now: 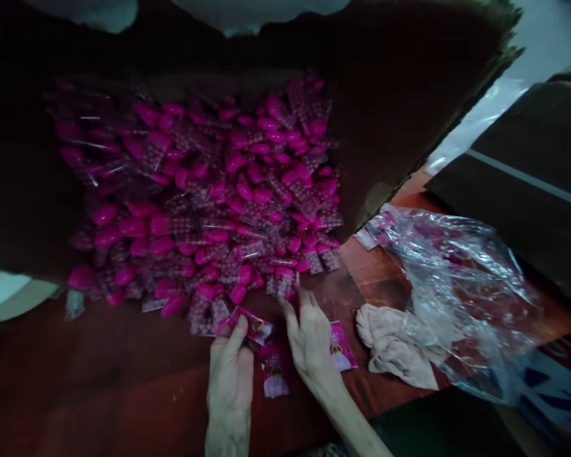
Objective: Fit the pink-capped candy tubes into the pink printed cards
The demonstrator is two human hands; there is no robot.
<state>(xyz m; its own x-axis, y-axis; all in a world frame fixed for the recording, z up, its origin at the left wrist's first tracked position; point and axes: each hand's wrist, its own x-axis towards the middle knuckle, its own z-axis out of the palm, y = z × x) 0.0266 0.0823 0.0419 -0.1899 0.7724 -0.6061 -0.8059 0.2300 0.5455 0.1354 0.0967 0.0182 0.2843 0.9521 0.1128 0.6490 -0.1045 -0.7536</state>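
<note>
Left hand [231, 374] above reddish tabletop [137, 387], thumb and fingers pinching pink printed sachet [254, 326], second sachet [275, 376] between hands, right hand [310, 339] reaching forward, fingers bent, grip unclear, crumpled cloth [393, 346] rightward, clear plastic bag [461, 273] touching it, heaped pink bead packets [209, 222] beyond, dark cardboard [390, 114] alongside.

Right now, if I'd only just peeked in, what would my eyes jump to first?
Probably the big heap of shiny pink pieces and see-through packets, filling the middle of the picture. Next, in front of it, the left hand pinches a small pink packet, while the right hand is at the heap's near edge. Over to the right, a crinkly clear plastic bag glistens beside a crumpled pale cloth.
</note>
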